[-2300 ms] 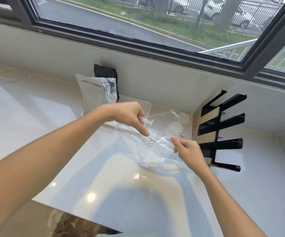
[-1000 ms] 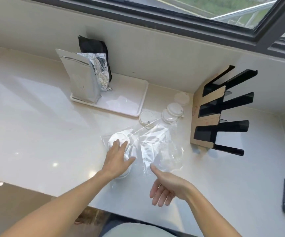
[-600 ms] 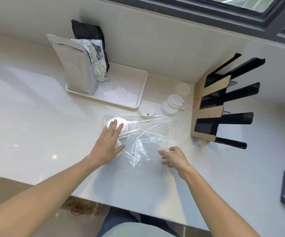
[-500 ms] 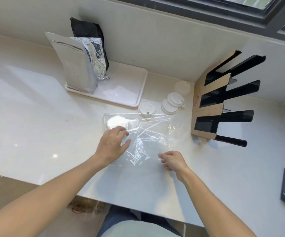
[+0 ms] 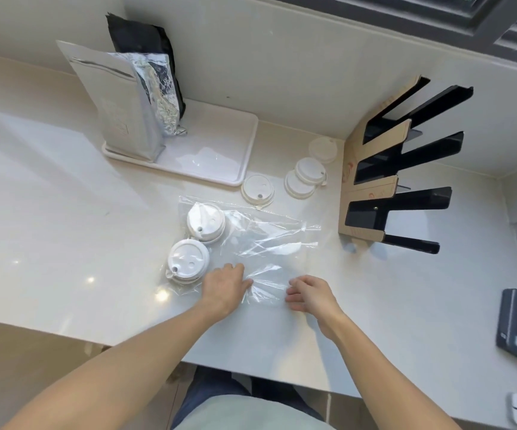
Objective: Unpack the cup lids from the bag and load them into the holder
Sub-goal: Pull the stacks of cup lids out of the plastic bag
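From the head camera, a clear crinkled plastic bag (image 5: 260, 246) lies flat on the pale glossy stone counter (image 5: 49, 218). The left hand (image 5: 224, 290) rests on the bag's near edge, fingers curled down onto the film; whether it pinches the plastic I cannot tell. The right hand (image 5: 308, 294) sits just beside it at the same edge, fingers loosely bent, gripping nothing visible. Two stacks of white round plastic cup lids (image 5: 189, 262) sit at the bag's left end, and loose lids (image 5: 257, 188) lie beyond the bag, near a white rectangular tray (image 5: 220, 169). The black-and-cardboard slotted lid holder (image 5: 396, 169) stands right of the bag against the wall.
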